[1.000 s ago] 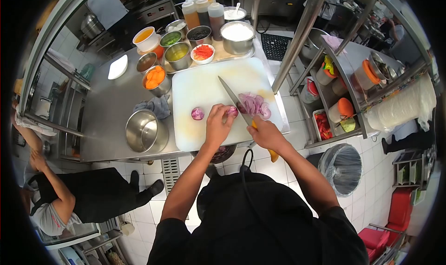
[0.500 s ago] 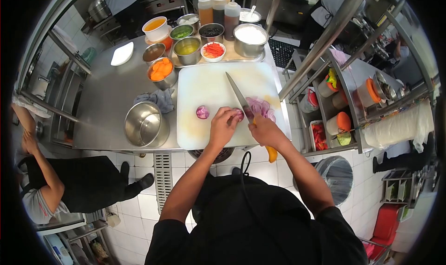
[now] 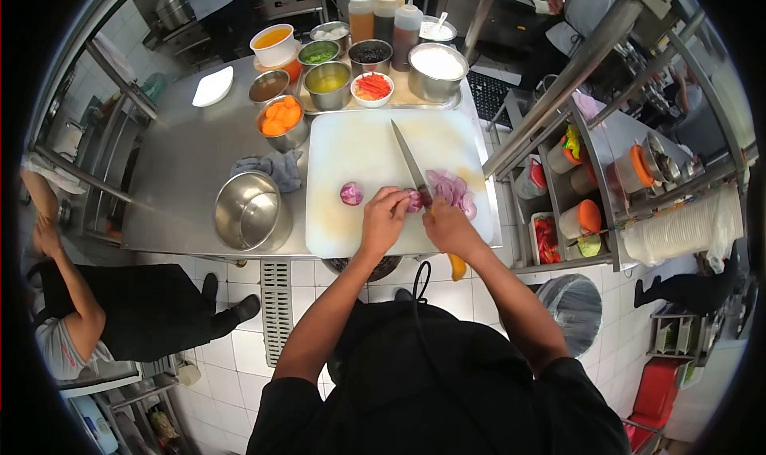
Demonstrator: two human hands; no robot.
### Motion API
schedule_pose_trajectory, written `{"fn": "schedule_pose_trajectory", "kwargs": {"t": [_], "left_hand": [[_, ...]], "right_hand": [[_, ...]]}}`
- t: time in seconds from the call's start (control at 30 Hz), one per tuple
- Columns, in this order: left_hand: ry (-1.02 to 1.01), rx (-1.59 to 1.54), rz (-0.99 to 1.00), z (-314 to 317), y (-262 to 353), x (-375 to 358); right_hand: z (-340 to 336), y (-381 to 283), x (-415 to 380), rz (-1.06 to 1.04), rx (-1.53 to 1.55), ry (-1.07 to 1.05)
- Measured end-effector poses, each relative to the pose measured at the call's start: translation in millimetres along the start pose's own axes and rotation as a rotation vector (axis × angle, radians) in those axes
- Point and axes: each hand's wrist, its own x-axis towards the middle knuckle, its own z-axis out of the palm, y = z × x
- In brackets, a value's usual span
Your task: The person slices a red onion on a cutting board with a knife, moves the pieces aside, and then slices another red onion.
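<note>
My left hand presses its fingertips on a red onion piece on the white cutting board. The yellow handle of a long knife is gripped in my right hand. Its blade points away from me and lies along the right side of the onion piece. Purple onion slices are heaped right of the blade, by my right hand. Another onion piece rests by itself left of my left hand.
Behind the board, a tray holds bowls and sauce bottles. An empty steel pot, a grey cloth and a carrot bowl sit on the left. A co-worker stands at the left.
The view has shifted slightly. My right hand and the knife have moved a little left relative to the board, closer to my left hand.
</note>
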Motion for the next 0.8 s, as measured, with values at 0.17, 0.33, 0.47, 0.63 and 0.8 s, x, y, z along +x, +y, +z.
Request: {"fn": "schedule_pose_trajectory", "kwargs": {"t": [0.17, 0.33, 0.47, 0.63, 0.8], "left_hand": [[-0.003, -0.016, -0.02, 1.1, -3.1, -1.2], [0.011, 0.026, -0.005, -0.4, -1.3, -1.9], [0.012, -0.035, -0.018, 2.7, -5.6, -3.3], [0.011, -0.004, -0.01, 0.6, -4.1, -2.0], [0.02, -0.02, -0.006, 0.7, -2.4, -3.6]], "right_hand": [[-8.7, -12.4, -3.8, -0.011, 0.055, -0.021], [-30.8, -25.0, 0.1, 0.063, 0.096, -0.103], [12.9, -0.8, -3.0, -0.103, -0.048, 0.105], [-27.0, -30.8, 1.2, 0.181, 0.098, -0.191], [0.5, -29.7, 0.7, 0.068, 0.028, 0.0]]}}
